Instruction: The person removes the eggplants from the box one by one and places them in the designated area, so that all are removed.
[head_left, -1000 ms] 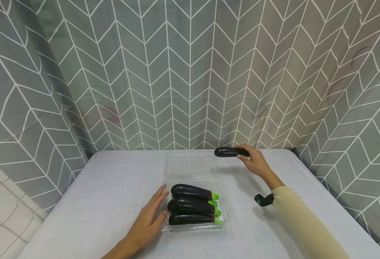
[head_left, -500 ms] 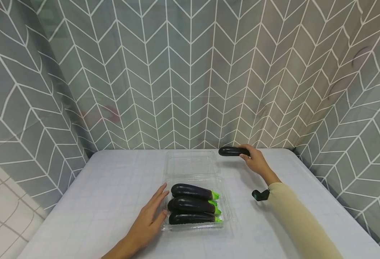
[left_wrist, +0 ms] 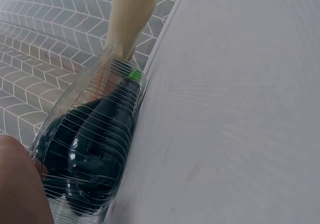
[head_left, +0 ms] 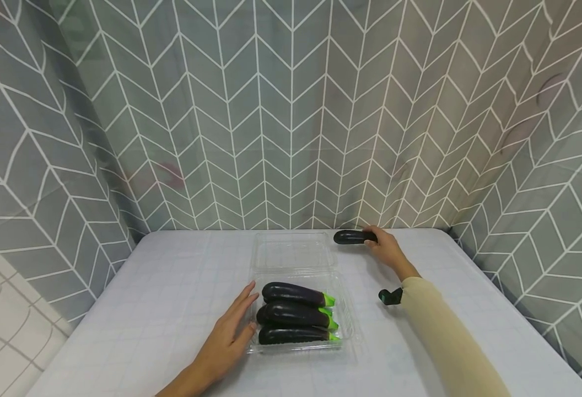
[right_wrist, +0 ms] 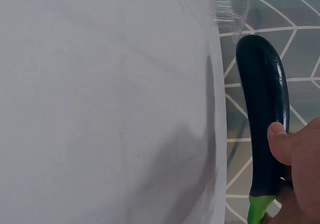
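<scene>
- Lower and slightly farther left than half a second earlier, the right hand (head_left: pixel 385 248) and the loose eggplant (head_left: pixel 349 237) had come nearer the white table (head_left: pixel 172 281); the left hand (head_left: pixel 220 341) had not shifted noticeably.
- Thumb and fingers of the right hand were clamped round the loose eggplant toward its green stem (right_wrist: pixel 257 209), its rounded end pointing left, near the table's far edge and right of the opened lid (head_left: pixel 293 251).
- Whether the loose eggplant touched the surface could not be told from these angles.
- Spread apart, the left hand's fingers lay at the left side of the clear box (head_left: pixel 296 347), where at least three packed eggplants (head_left: pixel 291 314) lay side by side, stems rightward.
- Judging by the descent, setting the loose eggplant down outside the clear box was probably the step in hand.
- What came next seemed to call for level lowering and a gentle release.
</scene>
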`<state>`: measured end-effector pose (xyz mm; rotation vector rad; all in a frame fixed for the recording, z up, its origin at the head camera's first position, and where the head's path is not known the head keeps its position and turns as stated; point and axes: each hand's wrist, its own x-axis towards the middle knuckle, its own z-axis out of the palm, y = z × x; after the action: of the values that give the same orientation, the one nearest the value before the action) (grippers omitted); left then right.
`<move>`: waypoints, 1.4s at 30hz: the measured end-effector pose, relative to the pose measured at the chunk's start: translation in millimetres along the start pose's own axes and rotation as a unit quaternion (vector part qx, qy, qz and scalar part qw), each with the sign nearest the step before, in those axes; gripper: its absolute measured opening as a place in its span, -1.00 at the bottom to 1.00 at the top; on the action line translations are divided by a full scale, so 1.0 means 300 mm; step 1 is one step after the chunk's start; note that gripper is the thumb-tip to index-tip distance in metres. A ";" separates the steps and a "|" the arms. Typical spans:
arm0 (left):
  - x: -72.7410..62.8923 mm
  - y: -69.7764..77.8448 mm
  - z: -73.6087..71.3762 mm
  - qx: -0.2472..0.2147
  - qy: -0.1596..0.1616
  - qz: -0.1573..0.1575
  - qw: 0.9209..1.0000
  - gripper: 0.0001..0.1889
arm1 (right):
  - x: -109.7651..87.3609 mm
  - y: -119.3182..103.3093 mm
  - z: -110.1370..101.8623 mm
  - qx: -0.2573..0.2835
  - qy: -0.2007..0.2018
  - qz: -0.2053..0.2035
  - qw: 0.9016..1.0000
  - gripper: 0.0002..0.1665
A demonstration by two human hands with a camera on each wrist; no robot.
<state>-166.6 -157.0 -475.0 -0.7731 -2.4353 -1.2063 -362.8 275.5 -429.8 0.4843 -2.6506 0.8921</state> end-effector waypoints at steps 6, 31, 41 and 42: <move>0.000 0.002 0.000 0.004 -0.004 0.000 1.000 -0.39 | -0.013 0.018 0.022 -0.005 -0.017 0.010 1.000 -0.59; 0.001 -0.002 0.004 -0.006 0.000 0.014 1.000 -0.38 | -0.042 0.051 0.031 -0.036 -0.060 0.028 0.997 -0.52; 0.000 -0.006 0.003 -0.004 0.002 0.017 1.000 -0.38 | -0.040 0.049 0.022 -0.046 -0.062 0.025 0.997 -0.44; 0.000 -0.007 0.003 -0.004 0.002 0.016 1.000 -0.37 | -0.041 0.048 0.021 -0.045 -0.061 0.025 0.997 -0.44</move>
<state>-167.9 -157.2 -476.8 -0.8094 -2.4070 -1.2053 -358.7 285.0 -446.9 0.4653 -2.8107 0.7753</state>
